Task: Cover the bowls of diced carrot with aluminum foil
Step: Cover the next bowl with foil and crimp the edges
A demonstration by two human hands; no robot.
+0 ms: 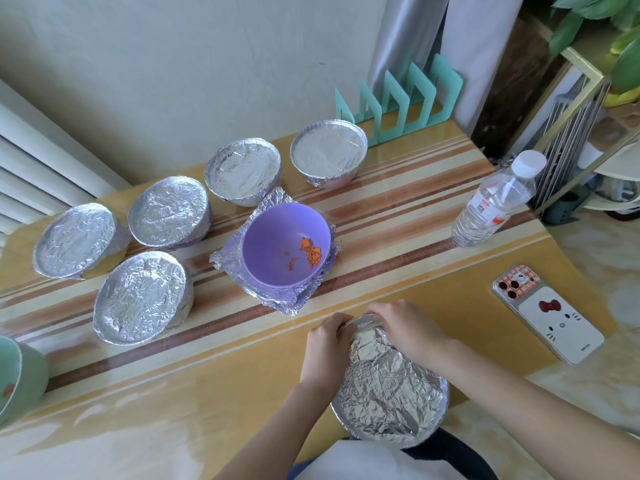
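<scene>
A foil-covered bowl [389,386] is tilted at the table's near edge, its foil top facing me. My left hand [323,348] grips its far left rim and my right hand [403,327] grips the far right rim, fingers curled over the foil. An open purple bowl [277,258] with diced carrot [311,252] stands mid-table on a stack of foil sheets [228,258]. Several foil-covered bowls stand beyond and to the left, among them one at the back [329,154] and one at the near left [142,299].
A water bottle [491,202] stands at the right and a phone [547,313] lies near the right edge. A teal rack [398,105] is at the back. A green bowl [17,372] sits at the left edge.
</scene>
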